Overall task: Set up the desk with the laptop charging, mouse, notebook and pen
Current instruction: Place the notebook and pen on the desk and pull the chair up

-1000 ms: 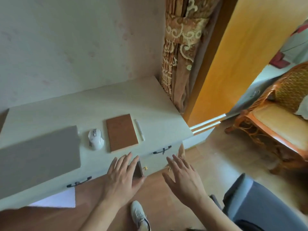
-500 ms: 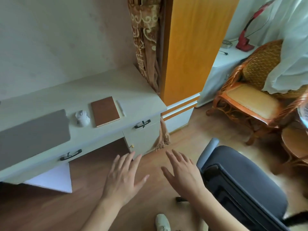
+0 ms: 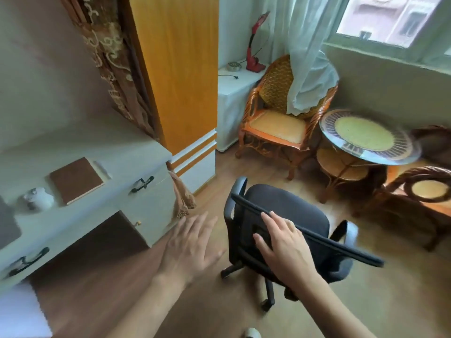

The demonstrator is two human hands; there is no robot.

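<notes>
The pale desk [image 3: 136, 152] stands at the left. On it lie a brown notebook [image 3: 75, 179], a white pen [image 3: 102, 169] just right of the notebook, and a white mouse [image 3: 39, 198] left of it. A grey laptop [image 3: 7, 225] corner shows at the left edge, lid closed. My left hand [image 3: 192, 247] hovers open over the floor, fingers spread, holding nothing. My right hand [image 3: 285, 247] rests on the top of a black office chair's backrest [image 3: 341, 247], fingers spread over it.
The black office chair [image 3: 292, 211] on casters stands right of the desk on the wooden floor. Behind it are an orange wardrobe [image 3: 178, 69], a rattan chair [image 3: 275, 125], a round glass-topped table [image 3: 366, 140] and a window with a white curtain [image 3: 302, 57].
The view has swung right, away from the desk toward the room. Both hands moved right; my right hand came onto the office chair's backrest.
</notes>
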